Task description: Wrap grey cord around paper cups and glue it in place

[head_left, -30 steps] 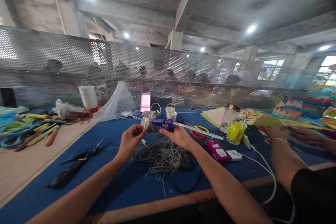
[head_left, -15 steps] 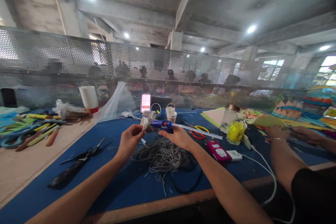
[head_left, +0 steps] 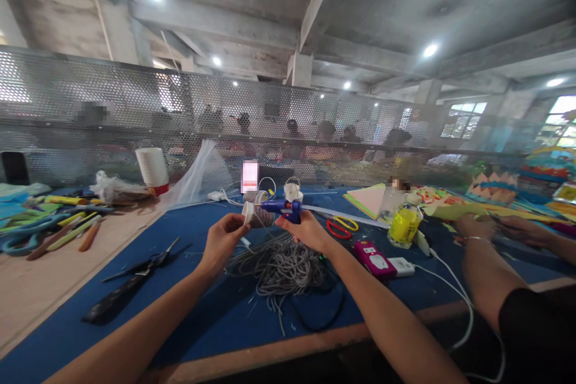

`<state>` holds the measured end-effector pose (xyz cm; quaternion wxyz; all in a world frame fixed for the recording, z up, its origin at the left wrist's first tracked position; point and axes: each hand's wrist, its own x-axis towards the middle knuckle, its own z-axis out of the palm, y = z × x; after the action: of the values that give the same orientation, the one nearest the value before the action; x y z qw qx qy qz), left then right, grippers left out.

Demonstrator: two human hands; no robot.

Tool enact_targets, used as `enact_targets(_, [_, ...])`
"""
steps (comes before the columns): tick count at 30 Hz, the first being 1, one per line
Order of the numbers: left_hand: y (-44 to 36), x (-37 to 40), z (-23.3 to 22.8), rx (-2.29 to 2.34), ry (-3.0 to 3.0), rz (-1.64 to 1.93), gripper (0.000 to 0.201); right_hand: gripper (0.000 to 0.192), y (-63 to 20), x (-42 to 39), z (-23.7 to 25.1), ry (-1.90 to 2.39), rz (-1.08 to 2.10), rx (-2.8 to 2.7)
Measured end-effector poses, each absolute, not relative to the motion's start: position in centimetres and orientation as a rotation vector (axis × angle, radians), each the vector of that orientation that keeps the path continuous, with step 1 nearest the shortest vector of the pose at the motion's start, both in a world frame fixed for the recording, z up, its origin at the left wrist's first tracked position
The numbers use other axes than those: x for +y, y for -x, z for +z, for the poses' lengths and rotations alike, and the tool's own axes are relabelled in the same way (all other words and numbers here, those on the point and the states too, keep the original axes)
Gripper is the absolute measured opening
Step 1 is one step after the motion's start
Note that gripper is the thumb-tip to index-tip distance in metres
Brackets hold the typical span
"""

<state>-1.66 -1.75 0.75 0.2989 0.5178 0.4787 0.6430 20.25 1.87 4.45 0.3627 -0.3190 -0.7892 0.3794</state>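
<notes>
Between the fingers of my left hand [head_left: 227, 237] is a small paper cup [head_left: 249, 212], tipped on its side, with grey cord wound around its body. My right hand [head_left: 307, 229] is wrapped around a blue glue gun [head_left: 285, 210]. The nozzle points left and lies close to the cup; whether it touches, I cannot tell. A long clear glue stick [head_left: 346, 214] sticks out from the gun's back end. Beneath both hands lies a loose heap of grey cord [head_left: 288, 267] on the blue table [head_left: 193, 330].
Black-handled pliers [head_left: 130, 288] lie to the left. Stacked paper cups [head_left: 152, 168] stand at the back. On the right are red-and-yellow scissors [head_left: 342, 227], a yellow bottle [head_left: 405, 225], a magenta power strip [head_left: 373, 259] with white cables, and a co-worker's arms [head_left: 483, 258].
My right hand and the glue gun have shifted slightly right, and the gun now sits more level. My left hand stays in about the same place with the cup.
</notes>
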Motion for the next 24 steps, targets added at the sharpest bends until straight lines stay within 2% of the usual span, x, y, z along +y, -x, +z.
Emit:
enact_targets(5, [1.6,-2.0,0.9,1.254,-1.326,1.690,0.028,0.048,-20.4,2.8,4.3,0.819,1.057,-1.929])
enact_targets(9, [1.5,-2.1,0.9,1.217,-1.280,1.678,0.028,0.046,-21.6,4.8,4.3,1.003,0.729,-1.840])
enact_targets(15, [1.6,-1.8,0.7,1.175,-1.212,1.704,0.028,0.030,-25.3,8.3,4.1,1.462,0.175,-1.795])
enact_targets(18, [1.6,-1.7,0.6,1.172,-1.178,1.724,0.030,0.036,-26.6,9.3,3.6,1.756,0.068,-1.797])
enact_targets(24, [2.1,-1.2,-0.1,1.153,-1.153,1.744,0.030,0.040,-27.8,10.2,1.7,1.937,0.011,-1.796])
